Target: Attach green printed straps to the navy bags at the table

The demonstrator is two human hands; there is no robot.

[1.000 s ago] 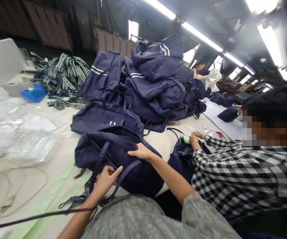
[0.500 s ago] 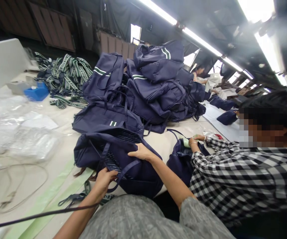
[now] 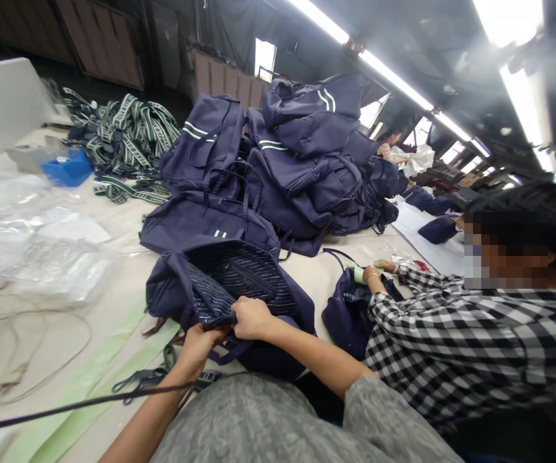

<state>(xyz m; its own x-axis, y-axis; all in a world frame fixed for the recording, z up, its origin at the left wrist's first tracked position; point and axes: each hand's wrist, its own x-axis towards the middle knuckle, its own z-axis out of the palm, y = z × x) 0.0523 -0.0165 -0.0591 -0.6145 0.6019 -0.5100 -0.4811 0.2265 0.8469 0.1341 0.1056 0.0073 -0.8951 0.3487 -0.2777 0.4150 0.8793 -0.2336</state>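
While its mouth gapes wide, one navy duffel bag (image 3: 233, 283), white-printed lining (image 3: 201, 292) exposed, lies at the near edge of the table (image 3: 309, 276). Left hand (image 3: 203, 344): pinched closed on the bag's near rim. Right hand (image 3: 253, 318): curled closed on the same rim, just beside. Behind: heaped navy bags (image 3: 297, 161).

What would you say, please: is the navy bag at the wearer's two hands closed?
No, the navy bag gapes open, showing its dark lining with white markings inside.
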